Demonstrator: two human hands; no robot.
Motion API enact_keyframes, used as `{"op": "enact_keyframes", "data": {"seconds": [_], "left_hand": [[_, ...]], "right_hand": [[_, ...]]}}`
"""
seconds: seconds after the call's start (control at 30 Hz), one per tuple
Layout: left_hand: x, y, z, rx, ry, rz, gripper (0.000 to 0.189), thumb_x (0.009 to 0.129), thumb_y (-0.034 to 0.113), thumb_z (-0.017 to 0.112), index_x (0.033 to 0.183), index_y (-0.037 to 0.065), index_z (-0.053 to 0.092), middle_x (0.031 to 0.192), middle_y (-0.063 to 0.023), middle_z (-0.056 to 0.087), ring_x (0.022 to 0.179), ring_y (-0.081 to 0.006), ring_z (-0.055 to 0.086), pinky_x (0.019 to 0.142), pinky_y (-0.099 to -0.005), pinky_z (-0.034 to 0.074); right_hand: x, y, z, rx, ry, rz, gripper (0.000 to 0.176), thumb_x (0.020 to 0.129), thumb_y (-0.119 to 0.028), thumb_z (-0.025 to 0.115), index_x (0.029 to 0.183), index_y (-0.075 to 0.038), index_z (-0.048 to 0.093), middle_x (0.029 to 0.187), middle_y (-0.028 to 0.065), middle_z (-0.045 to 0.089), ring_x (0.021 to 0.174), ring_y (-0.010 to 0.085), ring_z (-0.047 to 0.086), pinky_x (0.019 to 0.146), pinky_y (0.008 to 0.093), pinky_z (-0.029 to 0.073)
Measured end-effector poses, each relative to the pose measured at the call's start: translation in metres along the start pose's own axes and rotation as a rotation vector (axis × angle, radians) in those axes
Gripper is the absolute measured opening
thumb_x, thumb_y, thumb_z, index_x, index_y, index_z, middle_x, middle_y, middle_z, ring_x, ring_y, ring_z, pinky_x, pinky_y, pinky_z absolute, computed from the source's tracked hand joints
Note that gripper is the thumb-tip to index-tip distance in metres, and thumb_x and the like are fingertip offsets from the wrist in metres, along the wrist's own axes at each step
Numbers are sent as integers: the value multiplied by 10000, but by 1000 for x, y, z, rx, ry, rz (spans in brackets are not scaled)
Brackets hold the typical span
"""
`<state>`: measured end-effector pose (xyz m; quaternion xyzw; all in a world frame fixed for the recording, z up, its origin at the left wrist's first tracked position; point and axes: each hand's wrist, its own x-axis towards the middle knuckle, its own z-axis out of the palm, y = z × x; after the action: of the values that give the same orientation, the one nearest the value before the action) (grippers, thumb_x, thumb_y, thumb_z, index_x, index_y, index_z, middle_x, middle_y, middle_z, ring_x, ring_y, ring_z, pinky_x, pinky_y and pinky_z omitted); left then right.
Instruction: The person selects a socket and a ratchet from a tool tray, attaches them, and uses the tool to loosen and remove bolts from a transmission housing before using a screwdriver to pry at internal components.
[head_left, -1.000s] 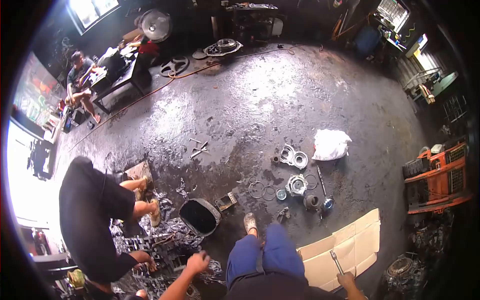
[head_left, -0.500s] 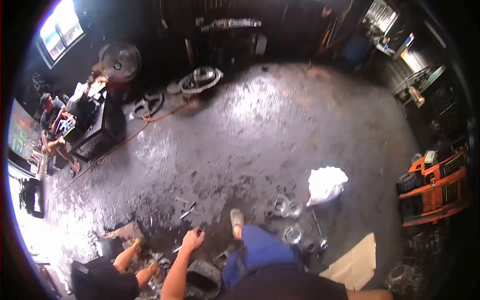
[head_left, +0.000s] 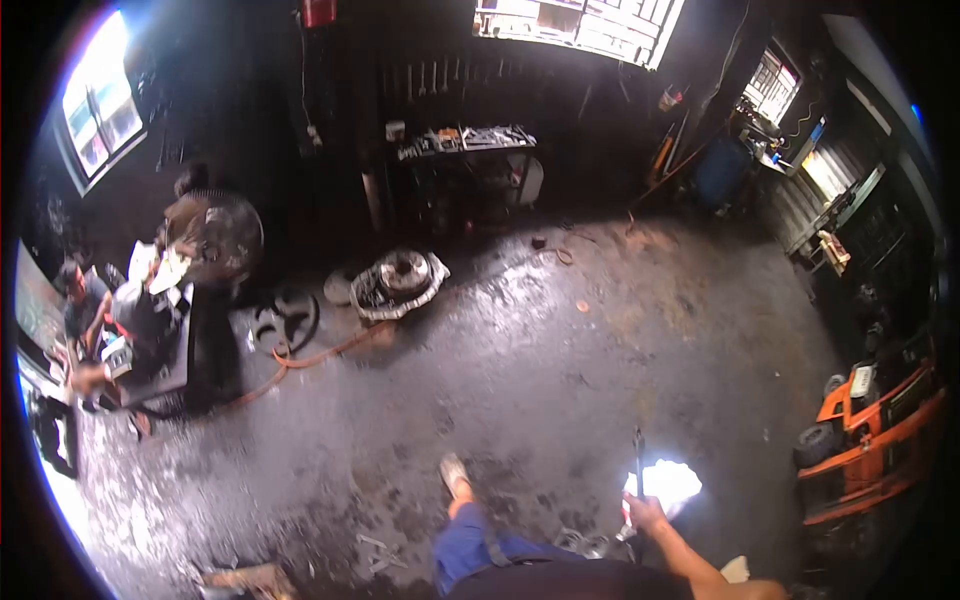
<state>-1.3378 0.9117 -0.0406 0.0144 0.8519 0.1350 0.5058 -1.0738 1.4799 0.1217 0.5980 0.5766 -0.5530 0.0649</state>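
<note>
My right hand (head_left: 645, 514) is closed around a dark, rod-like tool (head_left: 639, 455), which points up and away from me. Just beyond the hand, a bright white bundle (head_left: 668, 484) lies on the floor. My left hand is out of view. Near my foot, in a light shoe (head_left: 453, 469), some metal tools (head_left: 380, 553) lie on the wet floor. Round metal parts (head_left: 584, 542) show partly beside my blue-clad leg (head_left: 462, 548).
Two people are at the dark table (head_left: 178, 365) on the left. A large fan (head_left: 213, 238), a steering wheel (head_left: 285, 322), an orange hose (head_left: 330, 354) and a metal housing (head_left: 400, 283) stand or lie nearby. An orange machine (head_left: 872, 440) is at the right.
The view has tilted up. My left hand has left the view, and my right hand now shows with the tool in it. The neighbouring person's arms and legs at the lower left are gone.
</note>
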Motion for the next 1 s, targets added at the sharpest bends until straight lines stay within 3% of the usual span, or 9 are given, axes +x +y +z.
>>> {"op": "enact_keyframes", "data": {"seconds": [0.17,0.2,0.3,0.37,0.5,0.57,0.6,0.8,1.0], "left_hand": [[152,129,-92,63,157,277,344,819,241,560,1032,-5,670,909,-256,683,918,-400,673,774,-492,517],[198,175,-124,34,266,409,339,813,232,563,1028,-7,671,896,-254,685,907,-397,678,763,-493,518],[214,445,-318,-322,513,713,324,849,294,693,928,-12,623,878,-239,662,837,-395,649,769,-446,505],[235,584,-415,-357,537,844,221,864,229,701,901,20,637,810,-146,654,766,-215,615,733,-368,501],[268,795,-536,-330,523,903,168,889,182,681,916,20,650,779,-106,679,728,-163,632,687,-314,502],[319,869,-567,-245,566,1032,206,881,208,682,917,6,657,792,-156,689,740,-236,673,699,-348,517],[338,890,-574,-140,573,1078,220,875,216,683,922,3,661,805,-177,692,758,-268,689,708,-360,523],[407,1030,-629,-6,378,817,244,848,242,686,938,15,683,854,-210,702,828,-303,710,775,-409,544],[606,1197,-680,116,382,857,223,856,212,626,915,3,682,855,-246,682,900,-393,692,803,-450,549]], "right_hand": [[124,49,37,-894,262,-13,713,903,-564,607,1186,90,633,1174,313,643,1172,416,598,999,467,469],[63,-72,48,-703,238,171,725,903,-562,578,1217,92,608,1224,335,606,1221,432,559,1021,470,458],[88,-98,31,-571,90,290,626,892,-497,608,1130,80,654,1150,335,632,1158,422,603,970,462,486],[99,-127,33,-657,170,107,570,875,-463,653,993,93,689,985,309,684,981,432,679,845,456,534],[242,-126,26,-340,-30,180,605,819,-525,678,953,64,717,963,317,678,1031,439,658,901,457,504],[349,-131,40,-806,90,155,522,821,-493,649,966,2,734,1015,319,668,1075,426,642,891,471,506],[379,-192,21,-685,-173,215,504,837,-454,625,970,22,722,1062,313,660,1076,431,633,901,473,514],[433,-556,-7,-544,71,183,560,861,-494,655,976,51,707,1061,270,678,1049,433,636,908,454,515],[539,-712,-11,-423,344,6,685,860,-544,672,1020,122,658,1050,344,649,1050,443,634,928,478,475]]}}
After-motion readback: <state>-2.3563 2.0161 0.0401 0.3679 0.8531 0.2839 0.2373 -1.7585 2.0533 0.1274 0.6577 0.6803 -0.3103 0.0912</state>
